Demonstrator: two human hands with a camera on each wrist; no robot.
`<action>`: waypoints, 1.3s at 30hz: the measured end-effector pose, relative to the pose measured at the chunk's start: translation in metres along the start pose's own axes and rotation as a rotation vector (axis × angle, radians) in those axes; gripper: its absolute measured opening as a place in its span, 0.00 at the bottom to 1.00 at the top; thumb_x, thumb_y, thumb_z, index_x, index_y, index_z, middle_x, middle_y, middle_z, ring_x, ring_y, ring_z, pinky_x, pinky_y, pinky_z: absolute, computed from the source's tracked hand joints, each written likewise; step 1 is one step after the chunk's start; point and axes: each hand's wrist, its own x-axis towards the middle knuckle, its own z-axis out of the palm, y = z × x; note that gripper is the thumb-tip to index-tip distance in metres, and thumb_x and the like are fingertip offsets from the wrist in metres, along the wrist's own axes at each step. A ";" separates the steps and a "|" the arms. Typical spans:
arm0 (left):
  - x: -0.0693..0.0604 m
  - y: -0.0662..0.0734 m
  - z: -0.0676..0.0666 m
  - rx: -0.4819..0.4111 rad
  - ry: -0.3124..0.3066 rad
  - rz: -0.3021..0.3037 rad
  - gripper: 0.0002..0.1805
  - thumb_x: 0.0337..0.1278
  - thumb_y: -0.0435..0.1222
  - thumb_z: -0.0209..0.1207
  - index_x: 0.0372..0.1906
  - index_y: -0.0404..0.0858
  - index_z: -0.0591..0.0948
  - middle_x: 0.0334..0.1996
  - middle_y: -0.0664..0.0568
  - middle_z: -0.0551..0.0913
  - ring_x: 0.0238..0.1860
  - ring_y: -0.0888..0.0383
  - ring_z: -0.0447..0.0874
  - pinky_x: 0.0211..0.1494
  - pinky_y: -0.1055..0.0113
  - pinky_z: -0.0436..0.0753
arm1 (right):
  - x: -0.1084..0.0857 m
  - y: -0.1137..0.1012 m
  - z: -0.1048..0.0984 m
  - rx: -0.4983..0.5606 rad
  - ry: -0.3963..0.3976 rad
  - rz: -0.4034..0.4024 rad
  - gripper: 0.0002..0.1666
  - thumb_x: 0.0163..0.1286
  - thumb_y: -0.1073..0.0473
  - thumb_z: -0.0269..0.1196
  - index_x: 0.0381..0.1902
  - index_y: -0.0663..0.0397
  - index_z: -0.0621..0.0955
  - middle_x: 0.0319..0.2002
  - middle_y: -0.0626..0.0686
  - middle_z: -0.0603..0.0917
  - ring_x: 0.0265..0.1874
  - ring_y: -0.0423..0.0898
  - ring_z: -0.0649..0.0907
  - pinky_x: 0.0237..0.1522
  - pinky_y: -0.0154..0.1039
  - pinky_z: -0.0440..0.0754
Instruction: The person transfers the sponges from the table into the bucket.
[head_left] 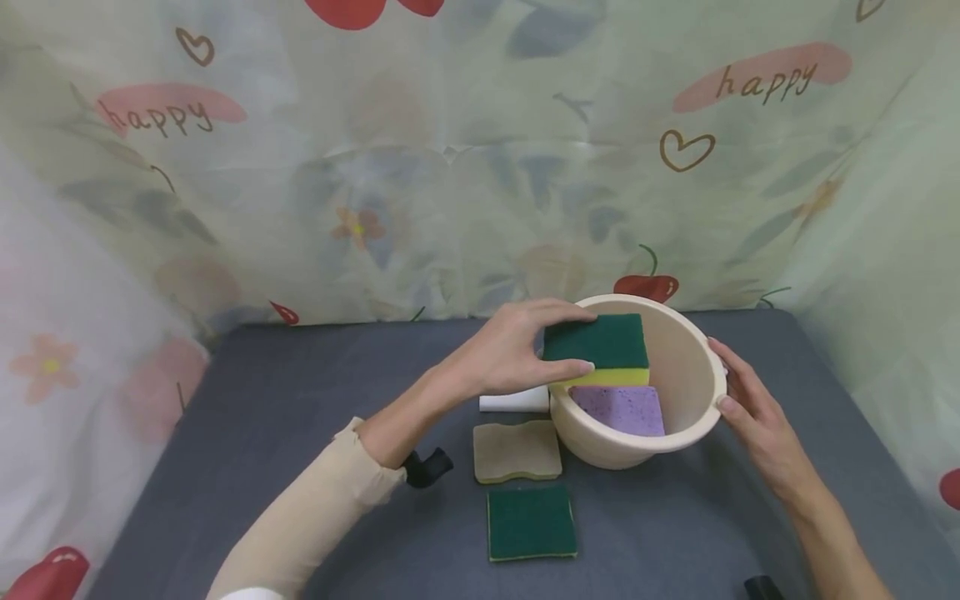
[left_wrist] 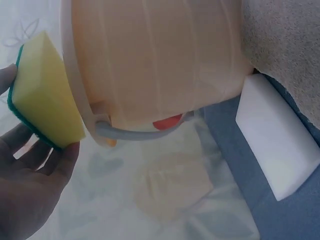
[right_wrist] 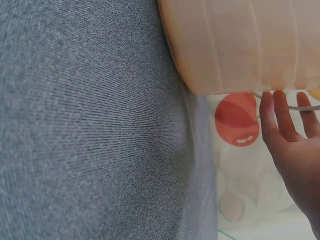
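My left hand [head_left: 517, 346] grips a yellow sponge with a green scouring layer [head_left: 596, 342] by its sides, green face up. It holds this sponge over the left part of the mouth of a cream bucket [head_left: 686, 379]. Inside the bucket, partly below that sponge, is a purple sponge [head_left: 621, 412]. At the bucket's right side my right hand [head_left: 761, 429] holds the rim, with the thumb at the edge. In the right wrist view, its fingertips [right_wrist: 280, 100] touch the outer wall near the grey handle [right_wrist: 305, 108].
Left of the bucket, a white block [head_left: 513, 402], a beige wavy-edged sponge [head_left: 517, 450] and a flat green scouring pad [head_left: 531, 523] lie in a column on the dark grey table [head_left: 247, 467]. A patterned curtain [head_left: 450, 192] stands behind the table and along its sides.
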 end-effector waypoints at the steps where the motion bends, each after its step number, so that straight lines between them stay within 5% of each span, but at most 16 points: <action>1: 0.002 0.001 0.001 0.002 0.001 0.003 0.32 0.58 0.56 0.66 0.67 0.52 0.76 0.64 0.60 0.75 0.65 0.64 0.71 0.62 0.65 0.73 | 0.000 -0.001 0.000 -0.019 0.005 0.008 0.37 0.76 0.73 0.48 0.79 0.51 0.55 0.76 0.48 0.58 0.67 0.35 0.66 0.55 0.21 0.70; 8: 0.014 0.006 0.004 0.027 0.005 -0.011 0.33 0.58 0.56 0.65 0.67 0.51 0.76 0.65 0.57 0.75 0.66 0.61 0.70 0.64 0.64 0.72 | 0.001 -0.002 0.001 -0.111 0.025 0.030 0.38 0.76 0.71 0.49 0.79 0.47 0.55 0.76 0.48 0.58 0.66 0.35 0.67 0.53 0.21 0.71; 14: 0.025 0.008 0.007 0.057 -0.020 -0.005 0.33 0.60 0.56 0.64 0.67 0.49 0.76 0.65 0.55 0.75 0.66 0.60 0.71 0.64 0.65 0.72 | 0.001 -0.003 0.001 -0.105 0.028 0.044 0.38 0.77 0.71 0.49 0.79 0.47 0.55 0.76 0.48 0.58 0.66 0.35 0.67 0.53 0.21 0.71; 21: 0.035 0.010 0.015 0.050 -0.051 -0.012 0.34 0.56 0.57 0.66 0.67 0.49 0.77 0.63 0.58 0.78 0.55 0.67 0.78 0.54 0.74 0.75 | 0.001 -0.003 0.001 -0.118 0.031 0.054 0.38 0.77 0.70 0.50 0.79 0.46 0.56 0.76 0.48 0.58 0.66 0.34 0.66 0.53 0.20 0.70; 26: 0.042 0.012 0.019 0.101 -0.070 0.003 0.33 0.56 0.57 0.66 0.65 0.49 0.78 0.61 0.60 0.79 0.58 0.66 0.77 0.54 0.74 0.74 | 0.000 -0.003 0.001 -0.097 0.026 0.048 0.38 0.76 0.70 0.49 0.79 0.47 0.55 0.76 0.48 0.58 0.67 0.34 0.66 0.53 0.20 0.70; 39: 0.044 0.004 0.031 0.186 -0.066 0.019 0.33 0.55 0.57 0.67 0.62 0.46 0.81 0.59 0.58 0.81 0.58 0.64 0.77 0.56 0.74 0.74 | -0.001 -0.003 0.003 -0.116 0.022 0.043 0.38 0.76 0.70 0.49 0.80 0.47 0.55 0.76 0.49 0.58 0.68 0.34 0.65 0.54 0.20 0.70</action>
